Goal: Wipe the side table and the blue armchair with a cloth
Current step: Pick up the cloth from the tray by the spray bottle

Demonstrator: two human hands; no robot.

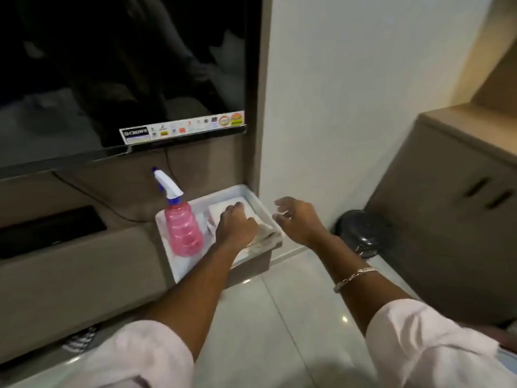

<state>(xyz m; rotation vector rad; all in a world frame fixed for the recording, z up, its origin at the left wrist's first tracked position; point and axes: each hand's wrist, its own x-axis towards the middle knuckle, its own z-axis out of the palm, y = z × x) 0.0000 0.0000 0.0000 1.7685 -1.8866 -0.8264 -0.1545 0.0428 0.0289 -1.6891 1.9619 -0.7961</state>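
Note:
A crumpled pale cloth (pixel 269 237) lies at the near right corner of a small white-topped side surface (pixel 193 271) beneath the television. My left hand (pixel 236 225) rests on that surface with its fingers curled over the cloth's edge. Just right of the surface, my right hand (pixel 298 219) hovers in the air, fingers spread, holding nothing. A pink spray bottle (pixel 183 229) with a white and blue trigger stands upright at the left of the surface, close to my left hand. A folded white cloth or paper (pixel 223 210) lies under my left fingertips. No blue armchair is in view.
A large dark television (pixel 123 74) hangs above. A grey-brown unit (pixel 70 264) runs to the left, with a black slot in it. A white wall column stands behind my right hand. A black round object (pixel 363 233) sits on the glossy floor beside a brown cabinet (pixel 447 219).

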